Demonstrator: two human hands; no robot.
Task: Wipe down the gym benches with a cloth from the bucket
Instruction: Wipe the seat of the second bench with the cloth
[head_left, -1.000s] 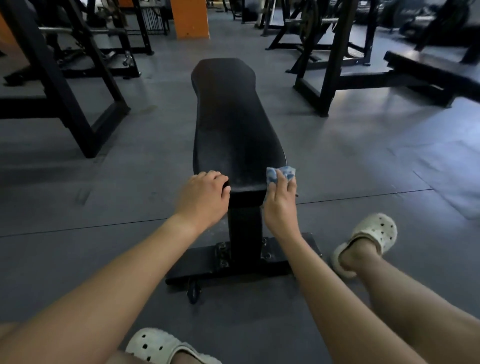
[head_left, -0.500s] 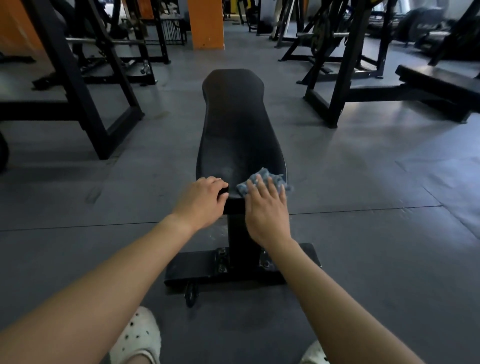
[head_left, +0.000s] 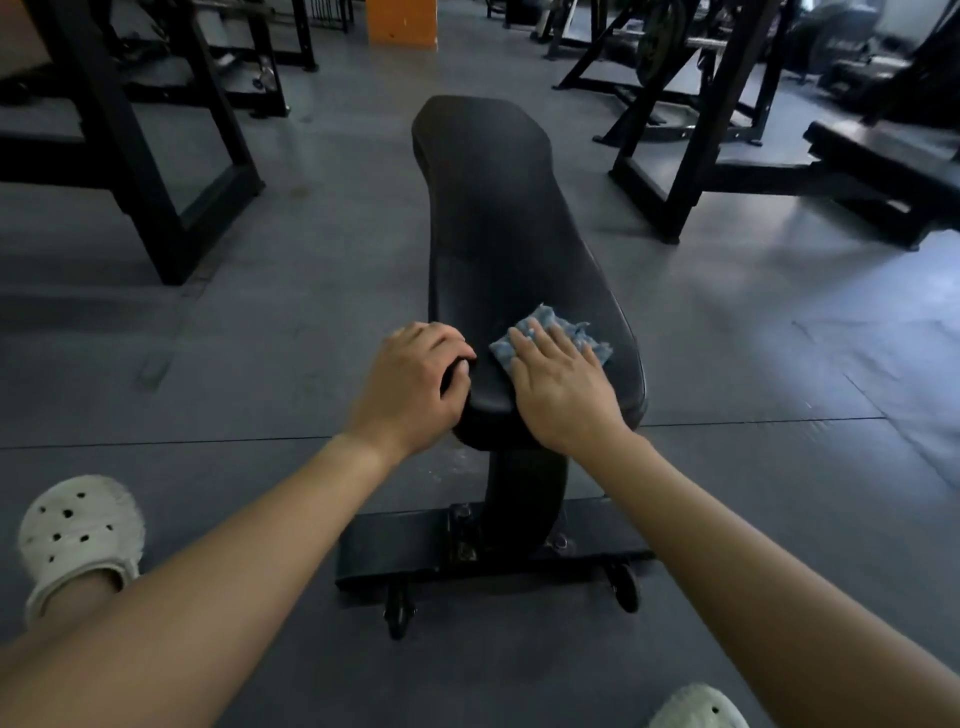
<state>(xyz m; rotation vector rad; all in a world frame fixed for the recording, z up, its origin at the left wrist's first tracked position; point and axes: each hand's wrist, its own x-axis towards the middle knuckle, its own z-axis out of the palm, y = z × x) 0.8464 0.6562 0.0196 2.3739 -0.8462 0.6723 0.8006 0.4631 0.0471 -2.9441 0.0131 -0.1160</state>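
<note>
Cloth x1 on bench x1

— How much of the cloth shows?
— Only its far part; the rest lies under the right hand.
— And the left hand?
— Its palm is hidden against the end of the counter.
— Anything cut off?
— A shoe below the right hand, by the bottom edge; racks beyond the hands, by the top edge, blurred.

Blue cloth flat on black bench
</note>
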